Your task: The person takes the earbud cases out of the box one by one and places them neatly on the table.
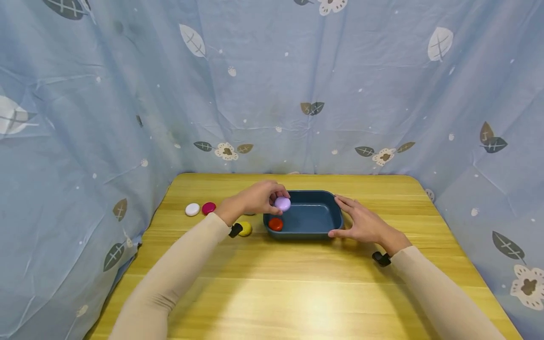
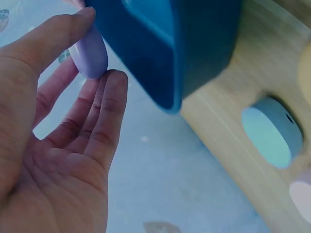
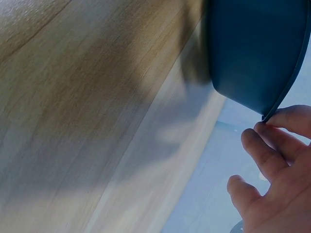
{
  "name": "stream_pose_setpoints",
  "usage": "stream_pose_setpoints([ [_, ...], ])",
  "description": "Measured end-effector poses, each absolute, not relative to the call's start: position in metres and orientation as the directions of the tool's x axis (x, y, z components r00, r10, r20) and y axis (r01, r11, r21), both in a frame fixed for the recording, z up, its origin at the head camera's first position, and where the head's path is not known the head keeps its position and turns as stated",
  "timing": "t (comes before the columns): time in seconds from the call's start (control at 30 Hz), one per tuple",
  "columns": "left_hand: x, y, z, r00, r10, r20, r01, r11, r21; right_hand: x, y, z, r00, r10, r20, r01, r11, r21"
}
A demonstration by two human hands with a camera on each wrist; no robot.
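My left hand (image 1: 259, 197) pinches a lilac round disc (image 1: 282, 204) between thumb and fingers, above the left end of a dark blue rectangular dish (image 1: 312, 235). The left wrist view shows the lilac disc (image 2: 91, 54) edge-on near the dish rim (image 2: 172, 104). A red disc (image 1: 276, 224) lies inside the dish at its front left corner. At the dish's right end, my right hand (image 1: 361, 222) rests with fingers spread, thumb by the near corner. In the right wrist view, fingertips (image 3: 277, 116) touch the rim, the other fingers nearly straight.
Left of the dish, a white disc (image 1: 192, 209), a crimson disc (image 1: 208, 208) and a yellow disc (image 1: 244, 229) lie on the wooden table (image 1: 280, 293). A teal disc (image 2: 272, 132) there is mostly hidden in the head view. Patterned blue curtains (image 1: 272, 85) surround the table.
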State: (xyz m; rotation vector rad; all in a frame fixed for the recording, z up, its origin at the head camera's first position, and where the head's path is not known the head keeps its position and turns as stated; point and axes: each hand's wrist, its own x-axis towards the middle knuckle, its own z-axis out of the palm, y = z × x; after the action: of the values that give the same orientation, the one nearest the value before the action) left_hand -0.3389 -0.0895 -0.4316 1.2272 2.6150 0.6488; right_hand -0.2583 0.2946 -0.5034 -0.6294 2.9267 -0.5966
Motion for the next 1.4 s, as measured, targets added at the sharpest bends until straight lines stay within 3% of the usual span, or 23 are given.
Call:
stream_pose_setpoints([
  [0.37,-0.321,-0.159,-0.434,-0.722,0.687,0.082,0.621,0.591,0.514,-0.26,0.295,-0.504,-0.908,-0.419,0.017,-0.392,0.834,-0.389],
  [0.7,-0.308,-0.229,-0.462,-0.8,0.598,0.04,0.527,0.67,0.523,-0.262,0.295,-0.502,-0.908,-0.419,0.018,-0.392,0.834,-0.388],
  [1.07,-0.308,-0.252,-0.494,-0.834,0.548,-0.062,0.447,0.737,0.506,-0.26,0.295,-0.507,-0.909,-0.416,0.021,-0.39,0.834,-0.389],
  [1.4,-0.313,-0.256,-0.508,-0.83,0.556,-0.054,0.468,0.745,0.475,-0.258,0.295,-0.505,-0.914,-0.406,0.015,-0.378,0.838,-0.394],
])
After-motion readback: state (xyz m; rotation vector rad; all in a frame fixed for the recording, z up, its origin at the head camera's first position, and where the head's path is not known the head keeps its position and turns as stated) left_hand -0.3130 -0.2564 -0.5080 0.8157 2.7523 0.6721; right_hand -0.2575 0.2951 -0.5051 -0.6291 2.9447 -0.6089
